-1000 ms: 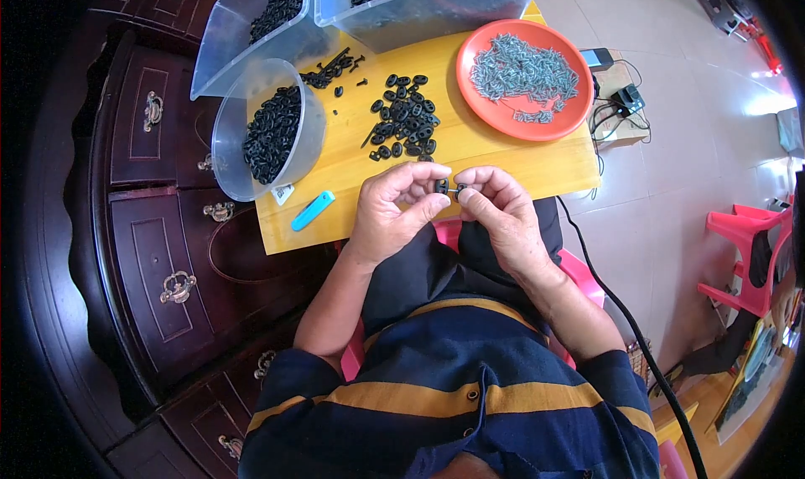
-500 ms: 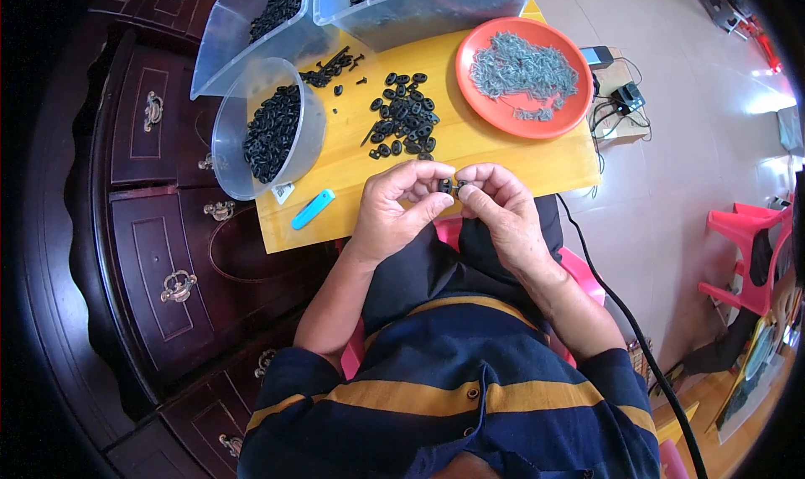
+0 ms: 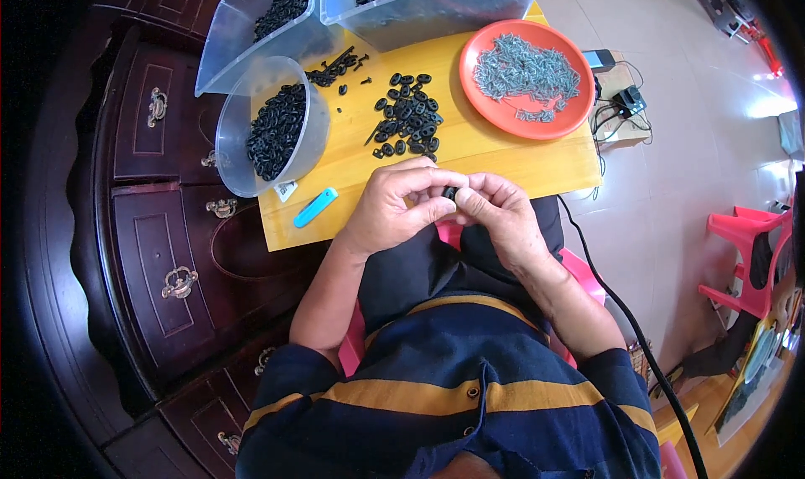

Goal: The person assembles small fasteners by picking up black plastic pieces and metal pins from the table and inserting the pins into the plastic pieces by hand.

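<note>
Above my lap, at the table's near edge, both hands meet fingertip to fingertip. My left hand (image 3: 392, 206) and my right hand (image 3: 506, 221) pinch small black oval plastic pieces (image 3: 450, 193) pressed together between them. Fingers cover most of these pieces, so how they join cannot be made out. Just beyond the hands lies a loose pile of black two-holed oval pieces (image 3: 408, 120). To its right an orange-red plate (image 3: 480, 117) bears a heap of small silvery metal pins (image 3: 527, 70).
A clear round tub (image 3: 314, 148) of black pieces stands left on the yellow table (image 3: 352, 164), near a blue folding-knife-like tool (image 3: 315, 207). Two clear bins (image 3: 394, 28) line the back. Dark drawers (image 3: 159, 248) adjoin at left; a black cable (image 3: 616, 307) runs down at right.
Half a second ago a black piece showed in each hand, with a thin metal pin between them. Now the fingertips are closer and the pieces are together. The view has shifted slightly.
</note>
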Motion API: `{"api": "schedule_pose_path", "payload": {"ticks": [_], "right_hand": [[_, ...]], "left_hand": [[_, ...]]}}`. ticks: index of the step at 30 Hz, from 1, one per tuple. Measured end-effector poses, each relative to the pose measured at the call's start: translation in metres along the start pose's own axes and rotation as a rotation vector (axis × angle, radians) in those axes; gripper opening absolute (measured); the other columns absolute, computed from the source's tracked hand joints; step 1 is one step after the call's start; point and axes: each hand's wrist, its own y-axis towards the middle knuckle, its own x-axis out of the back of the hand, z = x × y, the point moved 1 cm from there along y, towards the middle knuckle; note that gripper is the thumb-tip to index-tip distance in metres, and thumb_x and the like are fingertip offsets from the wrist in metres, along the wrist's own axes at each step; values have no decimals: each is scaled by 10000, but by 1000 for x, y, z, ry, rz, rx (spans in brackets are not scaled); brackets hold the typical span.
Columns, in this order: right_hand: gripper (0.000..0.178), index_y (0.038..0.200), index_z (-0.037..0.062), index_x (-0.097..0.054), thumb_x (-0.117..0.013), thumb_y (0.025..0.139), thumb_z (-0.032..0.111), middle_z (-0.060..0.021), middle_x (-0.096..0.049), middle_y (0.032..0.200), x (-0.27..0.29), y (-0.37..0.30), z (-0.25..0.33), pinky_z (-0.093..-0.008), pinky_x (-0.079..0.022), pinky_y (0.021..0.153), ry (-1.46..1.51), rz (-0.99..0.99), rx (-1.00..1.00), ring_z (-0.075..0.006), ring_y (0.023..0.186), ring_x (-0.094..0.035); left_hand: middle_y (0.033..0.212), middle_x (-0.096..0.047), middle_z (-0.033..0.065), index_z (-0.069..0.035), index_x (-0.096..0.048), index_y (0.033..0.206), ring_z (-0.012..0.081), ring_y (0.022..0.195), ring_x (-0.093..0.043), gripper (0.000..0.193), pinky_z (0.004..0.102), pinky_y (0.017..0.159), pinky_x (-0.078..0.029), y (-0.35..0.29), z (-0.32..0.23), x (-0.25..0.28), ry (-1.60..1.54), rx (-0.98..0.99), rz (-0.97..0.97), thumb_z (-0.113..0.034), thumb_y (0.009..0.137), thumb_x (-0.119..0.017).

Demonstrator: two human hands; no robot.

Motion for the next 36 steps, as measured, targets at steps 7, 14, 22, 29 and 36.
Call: {"api": "schedule_pose_path", "payload": {"ticks": [7, 14, 22, 29, 36], "right_hand": [[148, 1042, 39, -649, -620, 995, 176, -10, -662, 880, -1, 2, -3, -246, -519, 749, 160, -44, -33, -76, 780, -616], [144, 1018, 52, -642, -595, 1006, 187, -23, -670, 912, 4, 4, -9, -244, -520, 730, 230, 3, -21, -82, 786, -624], [170, 996, 72, -649, -576, 1016, 224, -11, -678, 895, 1, 2, -5, -242, -518, 752, 315, -52, -76, -87, 777, -628], [178, 967, 70, -652, -591, 1012, 231, -14, -680, 867, 5, 3, -7, -245, -523, 747, 309, -22, -65, -91, 773, -633], [160, 1002, 53, -655, -603, 1006, 204, -27, -686, 872, 5, 3, -11, -253, -536, 734, 286, -45, -46, -102, 755, -641]], "left_hand": [[889, -592, 37, -45, -616, 1255, 130, 685, -544, 563, 270, 626, -487, 5, -20, -22, 336, -44, -174, -58, 732, -822], [985, -659, 128, -35, -646, 1106, 299, 858, -679, 433, 359, 713, -557, 6, -9, -33, 599, -216, -264, -30, 702, -804], [954, -672, 120, -24, -663, 1062, 306, 843, -674, 311, 386, 719, -550, 6, -5, -34, 466, -159, -244, -53, 764, -750], [939, -680, 117, -33, -663, 1048, 307, 839, -676, 272, 383, 718, -551, 10, -6, -33, 484, -209, -227, -47, 784, -731], [921, -673, 115, -46, -660, 1038, 308, 824, -673, 264, 385, 706, -547, 9, -4, -31, 474, -227, -231, -39, 783, -729]]}}
